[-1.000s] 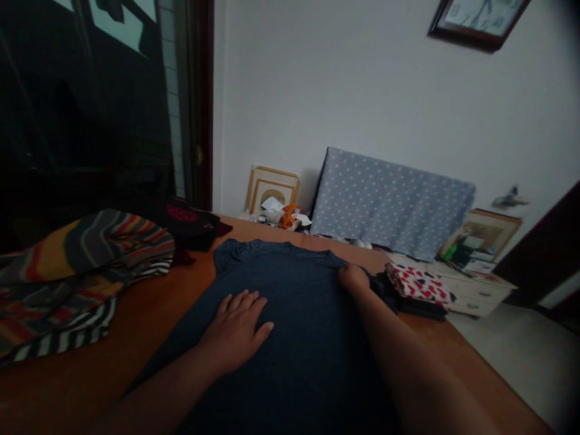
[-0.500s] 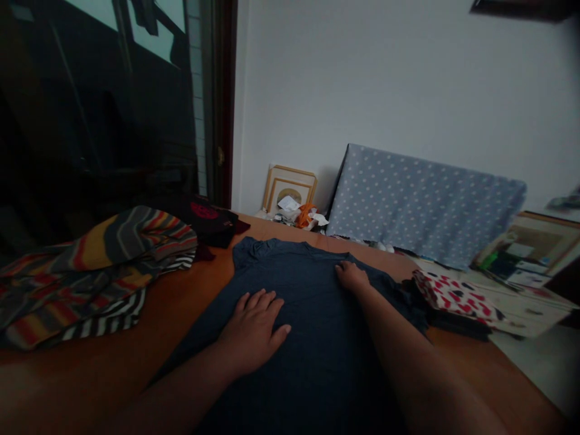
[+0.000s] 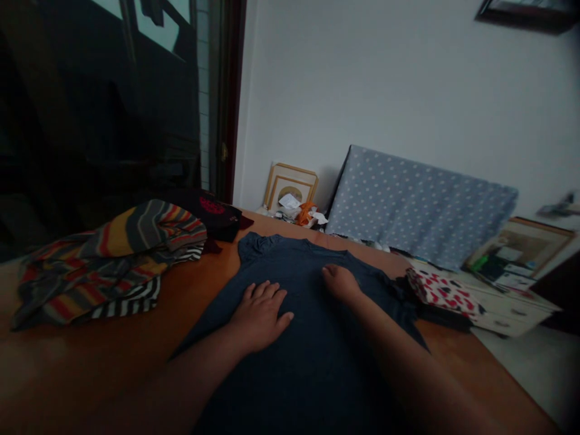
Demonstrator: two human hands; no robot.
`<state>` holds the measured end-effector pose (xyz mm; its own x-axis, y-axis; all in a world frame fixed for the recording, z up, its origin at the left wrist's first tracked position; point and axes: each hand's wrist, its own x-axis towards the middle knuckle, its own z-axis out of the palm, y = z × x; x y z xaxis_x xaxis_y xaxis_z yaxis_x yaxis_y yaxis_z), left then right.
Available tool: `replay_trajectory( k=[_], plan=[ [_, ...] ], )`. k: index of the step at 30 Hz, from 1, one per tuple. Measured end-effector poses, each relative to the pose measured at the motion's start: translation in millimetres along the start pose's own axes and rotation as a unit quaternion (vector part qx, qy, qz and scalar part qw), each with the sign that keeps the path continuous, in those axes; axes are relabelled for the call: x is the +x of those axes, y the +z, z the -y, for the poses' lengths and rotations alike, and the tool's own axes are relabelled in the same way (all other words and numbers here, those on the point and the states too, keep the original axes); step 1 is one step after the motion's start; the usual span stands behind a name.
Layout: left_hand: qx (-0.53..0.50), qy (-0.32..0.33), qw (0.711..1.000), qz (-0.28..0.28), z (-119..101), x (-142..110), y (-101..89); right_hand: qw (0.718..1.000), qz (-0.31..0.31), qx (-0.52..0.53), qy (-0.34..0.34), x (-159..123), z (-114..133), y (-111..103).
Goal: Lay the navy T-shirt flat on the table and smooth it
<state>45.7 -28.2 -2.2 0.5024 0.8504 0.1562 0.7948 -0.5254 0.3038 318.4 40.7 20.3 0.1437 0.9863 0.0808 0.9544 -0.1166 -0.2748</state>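
Note:
A dark blue T-shirt (image 3: pixel 294 338) lies spread flat on a brown wooden table (image 3: pixel 113 356), collar toward the far side. My left hand (image 3: pixel 260 314) rests palm down on the middle of the shirt, fingers stretched out and apart. My right hand (image 3: pixel 339 281) presses on the shirt nearer the collar, fingers curled under against the cloth, with nothing visibly held. Both forearms reach in from the near edge.
A heap of striped, multicoloured clothes (image 3: pixel 113 266) sits at the left, with a black garment bearing a red print (image 3: pixel 212 214) behind it. A folded red-and-white patterned cloth (image 3: pixel 437 290) lies at the right. A dotted grey panel (image 3: pixel 421 205) and picture frames (image 3: pixel 290 184) lean on the wall.
My right hand has slid from the shirt's right shoulder toward its middle. My left hand stays flat on the cloth. The camera has shifted, moving the scene rightward.

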Motion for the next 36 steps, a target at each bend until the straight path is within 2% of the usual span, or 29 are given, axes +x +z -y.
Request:
replay_trajectory(
  k=[2, 4, 7, 10, 16, 23, 29, 36],
  plan=[
    [0.003, 0.000, 1.000, -0.002, 0.0, 0.4, 0.0, 0.998, 0.002, 0.016, -0.057, -32.7, 7.2, 3.3],
    [0.004, -0.001, 1.000, -0.002, -0.1, 0.9, -0.1, 0.997, 0.005, 0.013, -0.080, -65.9, 9.0, 7.6],
    [0.001, -0.003, 1.000, 0.003, -0.2, 1.9, -0.4, 0.998, 0.023, -0.013, -0.057, -107.4, 0.2, 11.3],
    [-0.003, 0.001, 1.000, 0.009, -0.1, 2.5, -0.9, 0.998, 0.034, -0.041, -0.015, -135.5, -20.1, 8.0],
    [-0.002, 0.013, 1.000, 0.022, -1.2, 1.9, -4.1, 0.995, 0.009, -0.064, 0.079, -175.8, -70.4, -8.9],
    [0.015, 0.008, 1.000, 0.026, -1.7, 4.6, -3.0, 0.988, 0.002, -0.077, 0.135, -228.7, -113.1, -18.7],
    [0.032, 0.002, 0.999, 0.033, -4.8, 5.4, -4.6, 0.980, -0.014, -0.089, 0.180, -260.5, -125.5, -30.1],
    [0.040, -0.001, 0.998, 0.043, -6.8, 6.3, -7.7, 0.983, -0.006, -0.079, 0.163, -284.9, -123.8, -36.4]
  ],
)
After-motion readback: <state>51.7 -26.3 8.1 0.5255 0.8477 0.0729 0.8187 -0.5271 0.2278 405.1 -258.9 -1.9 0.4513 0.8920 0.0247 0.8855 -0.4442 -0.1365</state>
